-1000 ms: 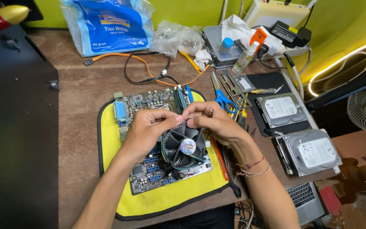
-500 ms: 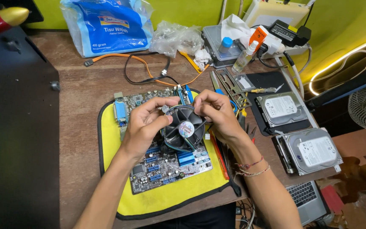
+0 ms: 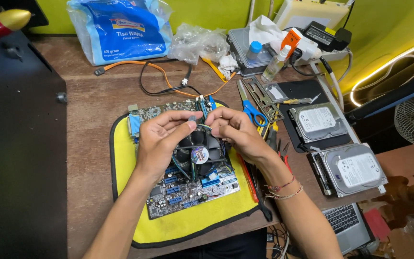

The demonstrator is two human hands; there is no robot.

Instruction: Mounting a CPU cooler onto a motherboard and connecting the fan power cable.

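I'm working at a brown wooden desk point(image 3: 97, 96) against a yellow-green wall, with a yellow mat point(image 3: 188, 225) under my hands. A black cabinet point(image 3: 20, 144) is sitting well off to the left of my left hand.

Beyond my fingertips, toward the wall, a blue tissue pack point(image 3: 120, 29), a crumpled clear bag point(image 3: 200, 43) and orange and black cables point(image 3: 164, 76) are lying. Just right of my right hand are blue-handled scissors point(image 3: 250, 108); further right, two hard drives point(image 3: 319, 122) point(image 3: 355, 168). A laptop corner point(image 3: 346, 223) is showing near my right elbow.

My left hand point(image 3: 161, 139) and right hand point(image 3: 238, 132) are meeting over the cooler fan point(image 3: 200, 153), fingertips close together. Both are pinching narrow on the fan's thin wire point(image 3: 202, 126) and its small plug point(image 3: 192, 118), which my left fingers are gripping. My right thumb and forefinger are closing on the wire just beside it.

The fan is round and black with a pale sticker at the hub, sitting directly under my palms on the circuit board point(image 3: 188, 187). The board is grey-green with blue slots, lying flat on the mat, a blue port at its far left corner. Can't tell whether the fan is clipped down.
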